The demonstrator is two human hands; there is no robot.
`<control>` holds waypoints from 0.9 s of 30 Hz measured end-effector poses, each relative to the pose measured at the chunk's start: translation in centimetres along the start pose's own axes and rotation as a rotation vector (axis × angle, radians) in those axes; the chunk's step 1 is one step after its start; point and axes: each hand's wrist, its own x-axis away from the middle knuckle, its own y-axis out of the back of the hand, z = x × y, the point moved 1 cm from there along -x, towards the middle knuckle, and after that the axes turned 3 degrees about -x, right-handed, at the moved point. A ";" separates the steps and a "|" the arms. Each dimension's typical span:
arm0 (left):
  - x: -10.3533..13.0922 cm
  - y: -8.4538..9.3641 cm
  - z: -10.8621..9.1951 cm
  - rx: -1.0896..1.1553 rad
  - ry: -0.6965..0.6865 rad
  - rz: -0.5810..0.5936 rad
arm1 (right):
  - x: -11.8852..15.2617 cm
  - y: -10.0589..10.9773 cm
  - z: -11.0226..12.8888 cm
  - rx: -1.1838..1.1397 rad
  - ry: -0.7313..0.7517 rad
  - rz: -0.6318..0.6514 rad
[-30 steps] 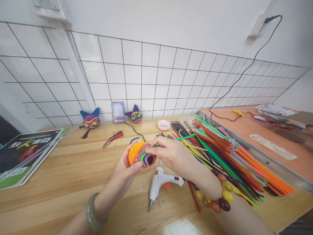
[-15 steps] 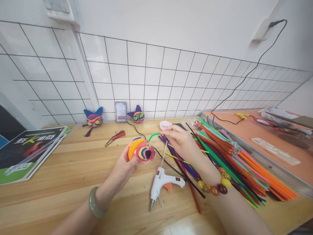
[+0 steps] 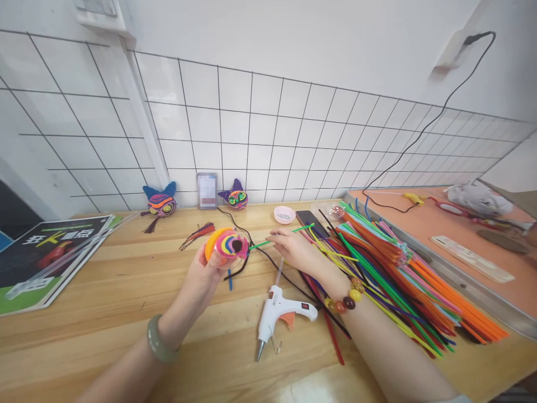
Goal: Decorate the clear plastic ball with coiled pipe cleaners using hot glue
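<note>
Striped ball gripped, partly covered, by left hand; green pipe cleaner pinched by right hand; far screen pixelated.

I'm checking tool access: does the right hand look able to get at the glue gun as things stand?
Probably yes, once the right hand lets go of the green pipe cleaner; the glue gun lies nearby, uncovered.
</note>
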 end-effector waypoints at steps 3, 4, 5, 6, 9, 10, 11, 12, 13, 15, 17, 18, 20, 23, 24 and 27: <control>-0.8 0.9 0.1 0.053 -0.006 -0.118 | 1.2 0.8 0.2 -0.040 -0.074 0.174; -0.9 1.2 0.2 0.057 0.001 -0.146 | 1.7 0.8 0.2 -0.062 -0.091 0.257; -1.0 1.4 0.3 0.055 0.013 -0.162 | 2.2 0.7 0.2 -0.086 -0.103 0.341; -1.0 1.6 0.5 0.049 0.025 -0.173 | 2.7 0.5 0.3 -0.110 -0.112 0.423; -0.9 1.8 0.7 0.031 0.054 -0.171 | 3.9 -0.7 0.4 -0.189 -0.129 0.619; -0.8 1.7 0.7 0.030 0.060 -0.168 | 4.1 -1.1 0.4 -0.217 -0.130 0.654; -0.7 1.5 0.6 0.028 0.063 -0.163 | 4.3 -1.5 0.5 -0.247 -0.129 0.675; -0.6 1.4 0.6 0.026 0.064 -0.157 | 4.5 -1.8 0.5 -0.277 -0.126 0.684; -0.5 1.2 0.5 0.020 0.061 -0.150 | 4.6 -1.9 0.6 -0.310 -0.124 0.685; -0.3 0.8 0.3 -0.004 0.046 -0.130 | 4.8 -1.9 0.8 -0.380 -0.114 0.671; -0.2 0.6 0.1 -0.032 0.026 -0.098 | 5.0 -1.3 1.1 -0.456 -0.096 0.625; -0.1 0.6 0.1 -0.043 0.016 -0.080 | 5.2 -0.8 1.2 -0.517 -0.092 0.584; -0.1 0.8 0.3 -0.063 -0.002 -0.050 | 5.4 0.2 1.4 -0.696 -0.101 0.471; -0.2 1.2 0.8 -0.091 -0.028 -0.026 | 5.9 1.1 1.6 -0.952 -0.130 0.326; -0.2 1.3 1.0 -0.096 -0.033 -0.019 | 6.1 1.2 1.6 -1.020 -0.133 0.290; -0.2 1.5 1.5 -0.113 -0.034 0.002 | 6.4 1.0 1.6 -1.145 -0.134 0.182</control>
